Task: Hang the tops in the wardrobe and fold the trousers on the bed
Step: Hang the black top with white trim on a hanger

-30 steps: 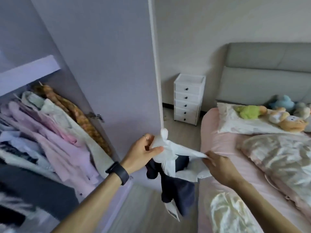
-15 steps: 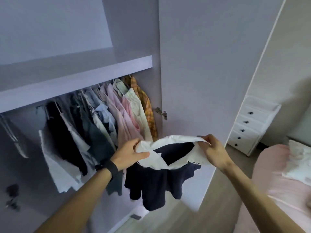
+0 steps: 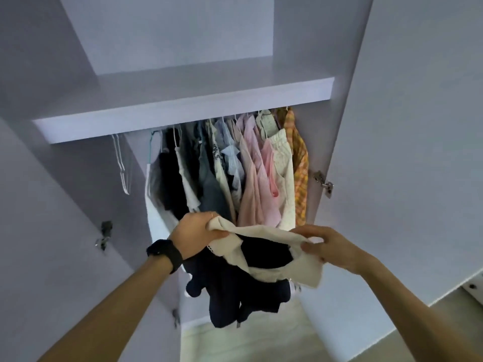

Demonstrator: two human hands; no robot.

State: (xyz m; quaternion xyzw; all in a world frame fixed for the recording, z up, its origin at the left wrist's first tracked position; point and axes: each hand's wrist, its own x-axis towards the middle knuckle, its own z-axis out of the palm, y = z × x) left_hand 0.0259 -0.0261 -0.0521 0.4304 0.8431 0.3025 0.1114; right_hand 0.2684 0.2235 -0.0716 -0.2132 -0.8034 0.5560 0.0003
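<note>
From the head camera, you stand facing the open wardrobe (image 3: pixel 183 100), both arms raised in front of it. Your left hand (image 3: pixel 194 235) grips one end of the white collar of the navy top (image 3: pixel 235 296): its fingers (image 3: pixel 219 234) are curled over the cloth, the thumb pressed against the bunched edge. A black watch (image 3: pixel 164 254) sits on that wrist, and a thin ring (image 3: pixel 211 214) shows on one finger.

Your right hand (image 3: pixel 325 246) pinches the other end of the collar. The thumb and forefinger close on the white fabric, and the other fingers are bent loosely above it (how far they press into the cloth, you cannot tell from here).

The top hangs between your two hands, collar stretched across and the dark body and sleeves drooping below, clear of the pale floor (image 3: pixel 235 343). It is held just in front of the row of hanging clothes (image 3: pixel 251 173), below their hems, not on the rail.

That row fills the space under the wardrobe shelf (image 3: pixel 104 126): dark pieces at the left, pink and cream in the middle, an orange checked one at the far right. Two empty hangers (image 3: pixel 121 165) hang apart at the left end. A metal hinge (image 3: pixel 324 182) shows on the right-hand door (image 3: pixel 405 126).
</note>
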